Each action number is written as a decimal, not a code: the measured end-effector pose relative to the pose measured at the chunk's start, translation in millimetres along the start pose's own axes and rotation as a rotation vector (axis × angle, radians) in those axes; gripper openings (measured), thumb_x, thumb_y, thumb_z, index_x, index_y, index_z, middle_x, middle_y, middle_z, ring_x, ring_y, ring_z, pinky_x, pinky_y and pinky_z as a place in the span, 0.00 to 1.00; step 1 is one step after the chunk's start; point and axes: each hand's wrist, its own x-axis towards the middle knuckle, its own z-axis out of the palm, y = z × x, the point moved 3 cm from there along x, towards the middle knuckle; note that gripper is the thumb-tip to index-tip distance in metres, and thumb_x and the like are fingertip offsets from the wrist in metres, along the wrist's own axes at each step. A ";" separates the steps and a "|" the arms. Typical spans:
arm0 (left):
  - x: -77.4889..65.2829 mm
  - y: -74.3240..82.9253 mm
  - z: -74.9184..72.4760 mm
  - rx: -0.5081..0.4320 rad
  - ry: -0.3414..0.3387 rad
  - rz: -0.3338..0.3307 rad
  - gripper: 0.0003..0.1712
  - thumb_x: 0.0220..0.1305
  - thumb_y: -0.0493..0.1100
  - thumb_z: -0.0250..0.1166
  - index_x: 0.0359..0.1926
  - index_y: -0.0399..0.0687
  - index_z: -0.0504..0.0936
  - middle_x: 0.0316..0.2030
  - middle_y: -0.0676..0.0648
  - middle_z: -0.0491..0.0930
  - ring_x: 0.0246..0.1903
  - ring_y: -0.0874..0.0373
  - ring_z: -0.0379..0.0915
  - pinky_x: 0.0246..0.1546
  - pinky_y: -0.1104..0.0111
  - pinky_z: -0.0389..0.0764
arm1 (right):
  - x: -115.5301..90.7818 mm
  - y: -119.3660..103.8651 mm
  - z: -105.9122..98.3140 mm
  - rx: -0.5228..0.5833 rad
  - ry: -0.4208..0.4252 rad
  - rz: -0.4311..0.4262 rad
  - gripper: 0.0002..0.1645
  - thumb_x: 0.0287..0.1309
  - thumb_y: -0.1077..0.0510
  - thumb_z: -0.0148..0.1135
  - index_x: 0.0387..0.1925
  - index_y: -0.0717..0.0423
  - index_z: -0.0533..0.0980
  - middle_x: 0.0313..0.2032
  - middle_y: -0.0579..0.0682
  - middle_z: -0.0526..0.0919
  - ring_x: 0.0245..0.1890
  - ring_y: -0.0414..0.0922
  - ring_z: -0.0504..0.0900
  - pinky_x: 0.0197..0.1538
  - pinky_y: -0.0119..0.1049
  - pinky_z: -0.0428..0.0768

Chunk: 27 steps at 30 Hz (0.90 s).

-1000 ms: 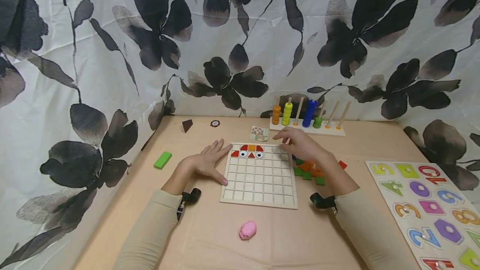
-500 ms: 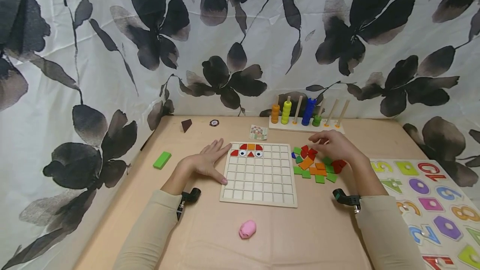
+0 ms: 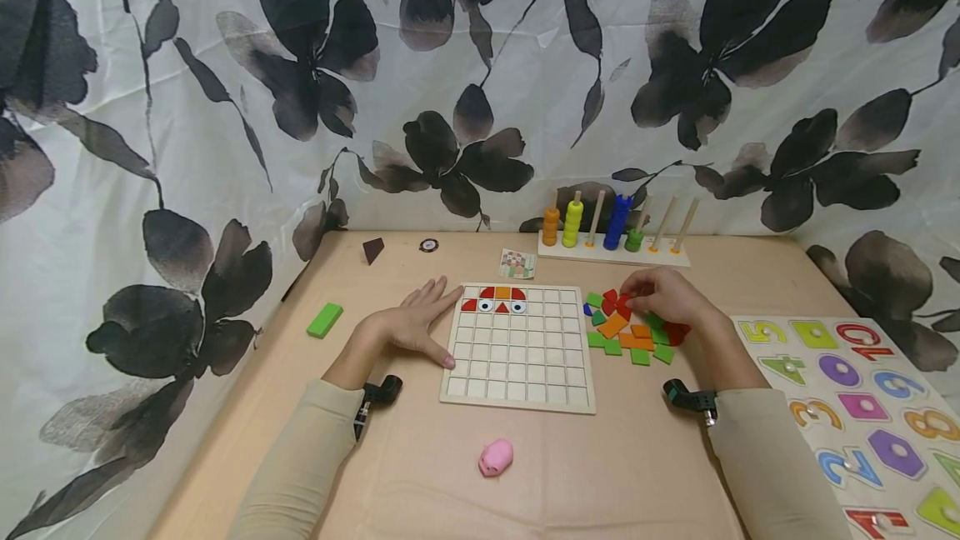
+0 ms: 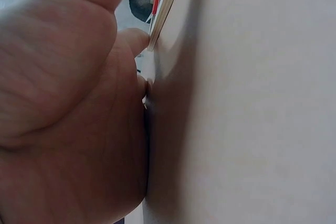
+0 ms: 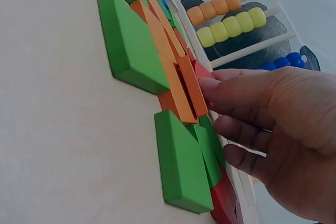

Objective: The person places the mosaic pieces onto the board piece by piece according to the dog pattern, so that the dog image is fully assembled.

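My left hand lies with fingers spread beside a white grid board, its thumb and fingertips touching the left edge. In the left wrist view, the palm rests near the board's edge. Red, orange and eye-patterned tiles fill some top cells. My right hand is at the loose pile right of the board. Its thumb and index finger pinch a red tile in the right wrist view. Green blocks and orange blocks lie just beside the fingers.
Behind the board are a small picture card and a peg rack with coloured beads. A number puzzle board lies at the right. Nearer stands a pink pig figure. A green block and dark wedge are left.
My right hand has moved right, from over the board's top right corner to the pile, then lowered onto a red tile. The left hand has stayed at the board's edge.
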 end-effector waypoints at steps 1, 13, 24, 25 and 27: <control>-0.2 0.1 -0.3 -0.001 0.001 0.000 0.77 0.31 0.80 0.69 0.77 0.60 0.38 0.75 0.40 0.27 0.73 0.45 0.20 0.71 0.49 0.34 | 0.1 0.1 -0.1 0.016 0.001 0.005 0.09 0.57 0.64 0.65 0.41 0.54 0.81 0.34 0.50 0.81 0.35 0.50 0.75 0.41 0.39 0.76; -1.1 1.9 -1.9 -0.014 -0.004 0.001 0.77 0.32 0.78 0.70 0.77 0.59 0.39 0.75 0.40 0.27 0.73 0.45 0.20 0.71 0.49 0.34 | 0.8 -34.0 -4.4 0.156 0.047 -0.153 0.10 0.65 0.58 0.59 0.46 0.54 0.80 0.42 0.51 0.80 0.38 0.51 0.77 0.40 0.38 0.80; 0.5 1.5 -0.9 0.003 -0.006 -0.006 0.77 0.31 0.80 0.69 0.77 0.61 0.38 0.75 0.41 0.26 0.74 0.46 0.20 0.71 0.50 0.33 | 30.7 -105.8 26.3 0.037 0.004 -0.277 0.09 0.61 0.63 0.63 0.43 0.52 0.83 0.39 0.45 0.83 0.36 0.45 0.78 0.41 0.38 0.80; -0.2 1.2 -1.0 0.005 -0.006 -0.007 0.77 0.31 0.80 0.69 0.77 0.61 0.38 0.75 0.41 0.27 0.73 0.46 0.20 0.71 0.50 0.33 | 34.3 -110.9 31.3 0.032 -0.022 -0.287 0.09 0.60 0.64 0.63 0.43 0.54 0.83 0.39 0.45 0.83 0.37 0.44 0.78 0.42 0.39 0.80; -1.5 0.9 -1.1 0.001 -0.007 -0.005 0.77 0.32 0.80 0.69 0.77 0.60 0.38 0.75 0.41 0.27 0.73 0.46 0.20 0.71 0.49 0.33 | 40.5 -119.2 41.3 0.012 -0.067 -0.302 0.09 0.60 0.65 0.63 0.42 0.56 0.84 0.39 0.46 0.84 0.38 0.43 0.79 0.44 0.39 0.80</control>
